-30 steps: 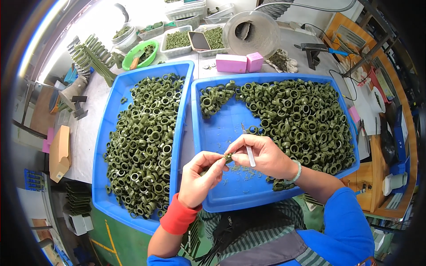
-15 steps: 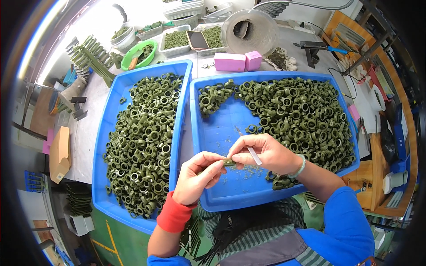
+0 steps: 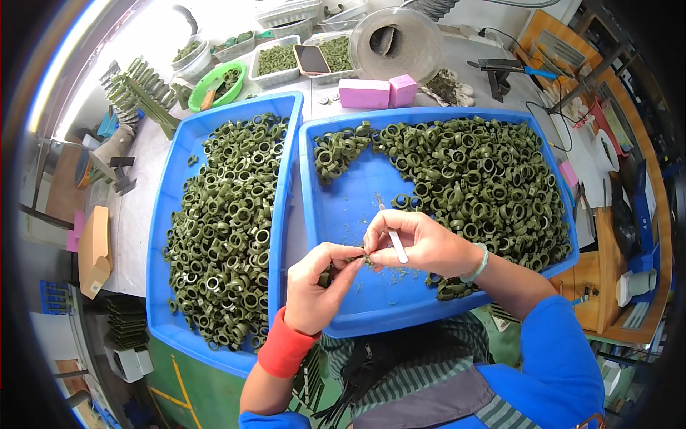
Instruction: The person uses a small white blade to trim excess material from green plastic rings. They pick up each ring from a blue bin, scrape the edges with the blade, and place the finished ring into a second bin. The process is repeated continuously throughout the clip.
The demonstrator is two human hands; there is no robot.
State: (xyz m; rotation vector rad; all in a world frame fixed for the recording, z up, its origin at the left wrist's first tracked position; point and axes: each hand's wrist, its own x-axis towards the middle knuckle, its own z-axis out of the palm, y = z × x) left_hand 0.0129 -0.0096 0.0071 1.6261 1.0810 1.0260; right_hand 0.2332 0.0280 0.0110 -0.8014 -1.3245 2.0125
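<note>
Both hands met over the near-left part of the right tray (image 3: pixel 325 214), above its bare blue floor. Left hand (image 3: pixel 318 286) was clenched around a small green ring (image 3: pixel 325 277), fingertips pinching it at the top; only a bit of the ring showed between the fingers, dark olive, same kind as the loose ones. Right hand (image 3: pixel 418 243) gripped a thin white tool (image 3: pixel 395 243) between thumb and fingers, its tip pointing down toward the ring; whether the tip touched the ring, couldn't tell.

Edges: the right tray's near rim ran just under the wrists, the person's lap right behind it. Left tray (image 3: pixel 161 236) sat touching the right tray along their long sides, no gap between them. Left forearm with a red wristband (image 3: pixel 286 350) crossed the near rim close to that shared wall.

Open room: the right tray's left and near floor was bare apart from small green shavings; the ring pile (image 3: pixel 479 179) filled its far and right parts, some rings just beside the right wrist. Left tray was covered nearly wall to wall by another ring heap (image 3: pixel 229 222).

Far side of the table was crowded: two pink blocks (image 3: pixel 377 93) just beyond the right tray's far rim, a round clear tub (image 3: pixel 396 43), a green bowl (image 3: pixel 218 82), a few clear bins of green parts (image 3: pixel 275 57).
</note>
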